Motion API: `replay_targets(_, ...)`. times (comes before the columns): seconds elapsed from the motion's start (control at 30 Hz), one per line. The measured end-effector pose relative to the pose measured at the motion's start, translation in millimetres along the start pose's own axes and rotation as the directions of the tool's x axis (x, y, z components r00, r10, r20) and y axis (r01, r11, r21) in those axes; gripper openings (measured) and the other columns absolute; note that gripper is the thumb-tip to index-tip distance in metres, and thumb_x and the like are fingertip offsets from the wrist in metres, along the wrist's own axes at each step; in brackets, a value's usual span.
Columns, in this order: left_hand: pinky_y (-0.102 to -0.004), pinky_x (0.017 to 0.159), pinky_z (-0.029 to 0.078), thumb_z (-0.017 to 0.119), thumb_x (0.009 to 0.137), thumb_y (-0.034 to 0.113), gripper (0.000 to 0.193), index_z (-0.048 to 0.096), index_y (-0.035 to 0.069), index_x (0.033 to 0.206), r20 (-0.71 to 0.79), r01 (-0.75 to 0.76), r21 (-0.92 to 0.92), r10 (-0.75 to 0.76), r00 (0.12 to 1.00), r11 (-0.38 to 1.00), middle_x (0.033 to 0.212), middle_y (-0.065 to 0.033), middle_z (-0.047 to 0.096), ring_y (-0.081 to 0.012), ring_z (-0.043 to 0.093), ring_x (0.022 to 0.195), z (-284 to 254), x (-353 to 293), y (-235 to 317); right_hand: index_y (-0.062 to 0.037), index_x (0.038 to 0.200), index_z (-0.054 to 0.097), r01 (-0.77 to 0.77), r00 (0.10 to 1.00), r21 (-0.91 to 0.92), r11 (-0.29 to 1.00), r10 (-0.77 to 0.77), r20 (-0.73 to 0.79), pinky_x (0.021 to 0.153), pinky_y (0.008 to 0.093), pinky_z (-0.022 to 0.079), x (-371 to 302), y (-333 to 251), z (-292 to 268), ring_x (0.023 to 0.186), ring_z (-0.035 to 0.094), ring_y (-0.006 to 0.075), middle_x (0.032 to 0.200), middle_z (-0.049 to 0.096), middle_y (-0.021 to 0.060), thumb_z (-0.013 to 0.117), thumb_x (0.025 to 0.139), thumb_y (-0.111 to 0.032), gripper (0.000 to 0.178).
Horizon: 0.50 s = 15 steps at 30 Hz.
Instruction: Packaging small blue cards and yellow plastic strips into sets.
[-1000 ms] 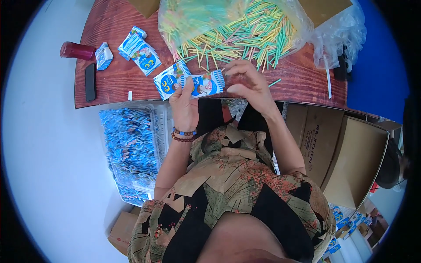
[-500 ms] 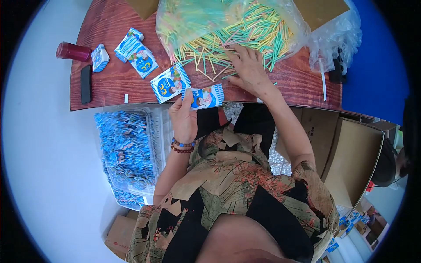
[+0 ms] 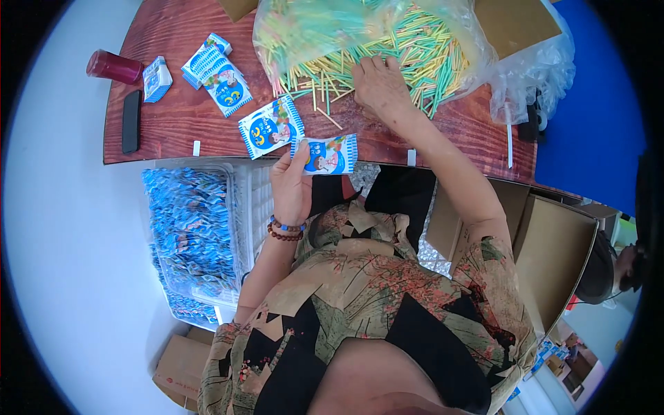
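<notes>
My left hand (image 3: 290, 183) pinches a small blue-and-white packet (image 3: 330, 155) by its left end, over the table's near edge. Beside it, a second packet (image 3: 268, 129) of the same kind lies flat on the table. At the front of a heap of thin pastel sticks (image 3: 434, 59), in yellow, green and pink, my right hand (image 3: 382, 86) rests with its fingers curled in. Its fingertips are partly hidden, so what they hold cannot be made out. A clear plastic bag (image 3: 297, 38) spreads under and over the heap.
More packets (image 3: 228, 86) lie at the left of the reddish wooden table (image 3: 180, 131), near a red-filled jar (image 3: 114, 67) and a black phone-like slab (image 3: 131, 121). Below left stands a clear tub full of blue packets (image 3: 190, 221). An open cardboard box (image 3: 557, 256) sits at lower right.
My right hand has moved slightly up into the sticks, and its spread fingers have curled in. My left hand keeps its packet in nearly the same place. The view has shifted slightly.
</notes>
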<state>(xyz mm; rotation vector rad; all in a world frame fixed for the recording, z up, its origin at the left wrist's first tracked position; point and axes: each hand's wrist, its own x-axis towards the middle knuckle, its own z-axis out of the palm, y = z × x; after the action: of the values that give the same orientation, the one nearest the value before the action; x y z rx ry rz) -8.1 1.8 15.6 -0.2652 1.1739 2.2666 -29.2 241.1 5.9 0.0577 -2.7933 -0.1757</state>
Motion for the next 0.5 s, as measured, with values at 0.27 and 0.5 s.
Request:
replay_targets(0.27,-0.0299,0.083,0.052,0.061,0.093,0.011,0.015,0.066,0.001,0.102,0.038,0.008,-0.005,-0.008,0.999,1.000,0.100,-0.0055,0.068,-0.0122,0.065,0.089,-1,-3,1,-0.0046,0.090,0.056,-0.165,0.986,-0.097,0.982,0.166,0.005,0.081,0.0409,0.038,-1,-15,7,0.087,0.056,0.0262,0.088,0.057,0.0110,0.051,0.081,-0.011,0.012)
replay_targets(0.5,-0.0275,0.078,0.052,0.061,0.093,0.010,0.014,0.067,0.000,0.101,0.040,0.015,-0.005,-0.015,0.999,1.000,0.099,-0.0065,0.069,-0.0110,0.065,0.086,-3,-4,1,-0.0052,0.095,0.056,-0.168,0.985,0.014,0.986,0.167,0.050,0.080,0.0414,0.038,-10,5,9,0.091,0.058,0.0270,0.092,0.060,0.0117,0.054,0.081,-0.012,0.015)
